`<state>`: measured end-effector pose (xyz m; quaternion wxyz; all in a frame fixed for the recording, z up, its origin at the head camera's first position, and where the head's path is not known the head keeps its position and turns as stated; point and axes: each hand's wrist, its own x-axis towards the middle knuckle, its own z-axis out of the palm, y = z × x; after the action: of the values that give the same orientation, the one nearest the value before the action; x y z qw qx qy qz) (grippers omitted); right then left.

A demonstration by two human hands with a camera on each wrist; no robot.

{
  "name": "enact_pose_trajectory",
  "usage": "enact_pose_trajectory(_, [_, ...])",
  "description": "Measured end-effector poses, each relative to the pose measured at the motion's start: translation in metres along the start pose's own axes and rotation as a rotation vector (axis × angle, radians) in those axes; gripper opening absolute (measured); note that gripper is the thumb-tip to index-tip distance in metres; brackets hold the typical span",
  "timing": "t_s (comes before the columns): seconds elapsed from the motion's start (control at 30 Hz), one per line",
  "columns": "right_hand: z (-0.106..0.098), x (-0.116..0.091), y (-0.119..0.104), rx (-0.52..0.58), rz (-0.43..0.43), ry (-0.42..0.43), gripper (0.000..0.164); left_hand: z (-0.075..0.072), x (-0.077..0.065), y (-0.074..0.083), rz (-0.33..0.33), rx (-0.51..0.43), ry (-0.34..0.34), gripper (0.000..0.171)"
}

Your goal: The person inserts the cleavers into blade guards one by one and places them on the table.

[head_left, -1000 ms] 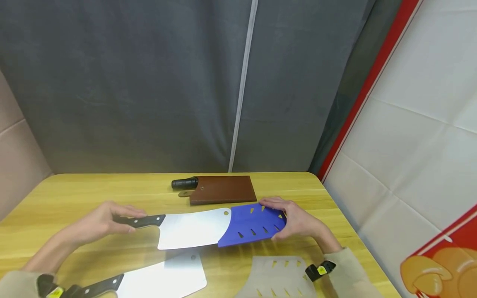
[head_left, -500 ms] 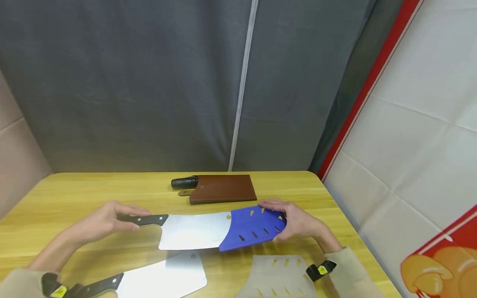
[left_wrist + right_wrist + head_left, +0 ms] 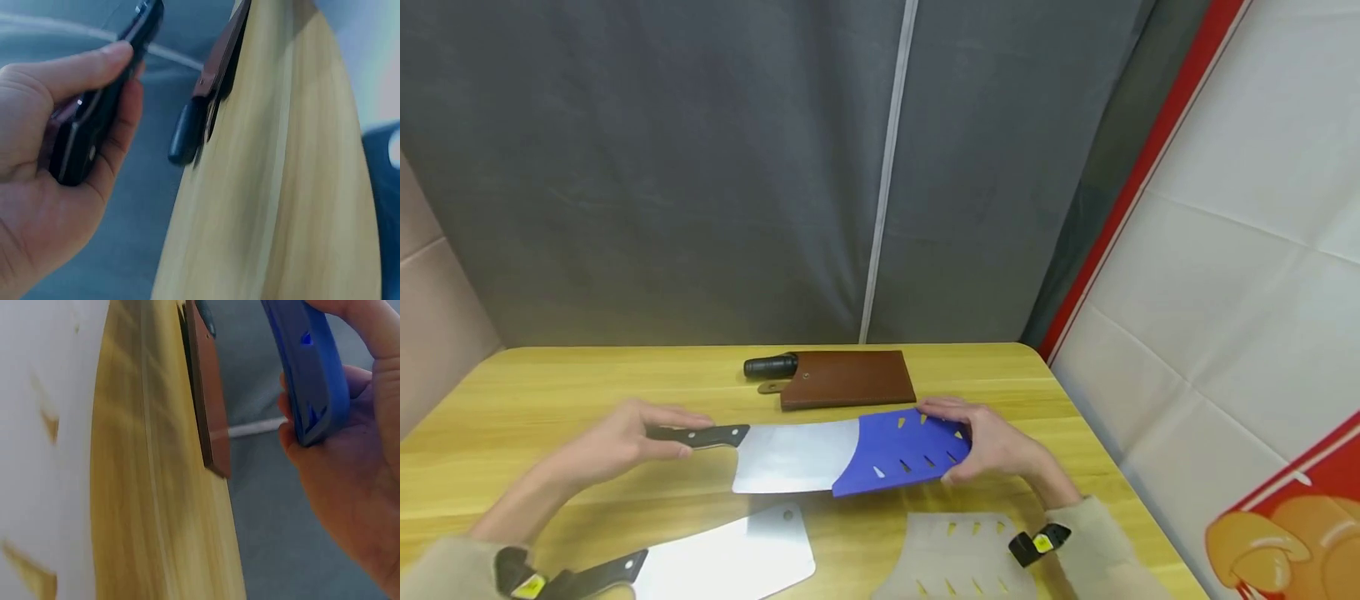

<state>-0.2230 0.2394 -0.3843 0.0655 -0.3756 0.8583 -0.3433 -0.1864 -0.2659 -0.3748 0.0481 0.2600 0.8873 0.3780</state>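
Note:
A cleaver (image 3: 793,457) with a black riveted handle is held above the table, its blade end inside a blue slotted blade guard (image 3: 887,454). My left hand (image 3: 617,446) grips the handle, thumb on the near side; the left wrist view shows the black handle (image 3: 94,125) lying across the palm. My right hand (image 3: 1000,446) holds the far end of the guard, thumb and fingers on opposite edges. In the right wrist view the blue guard (image 3: 315,375) sits between thumb and fingers. The front part of the blade is hidden by the guard.
A second cleaver (image 3: 730,558) lies on the wooden table (image 3: 550,375) at the near left. A pale slotted blade guard (image 3: 958,554) lies near right. Behind is a brown sheath (image 3: 853,379) with a black handle (image 3: 771,367) sticking out. A grey curtain (image 3: 662,167) hangs behind.
My left hand has shifted slightly right with the cleaver, and the blade sits somewhat deeper in the blue guard. My right hand has moved slightly left. The things on the table stay put.

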Motion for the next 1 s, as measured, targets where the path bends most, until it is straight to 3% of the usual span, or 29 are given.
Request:
enact_pose_trajectory(0.13, [0.005, 0.005, 0.001, -0.016, -0.016, 0.006, 0.091, 0.006, 0.005, 0.005, 0.02, -0.041, -0.005, 0.034])
enact_pose_trajectory(0.63, [0.01, 0.007, -0.001, 0.001, 0.018, 0.041, 0.087, 0.011, 0.01, 0.008, -0.011, -0.083, 0.009, 0.035])
enact_pose_trajectory(1.0, [0.017, 0.014, -0.009, -0.001, 0.098, 0.035, 0.086, 0.027, 0.023, 0.016, -0.011, -0.103, 0.04, 0.033])
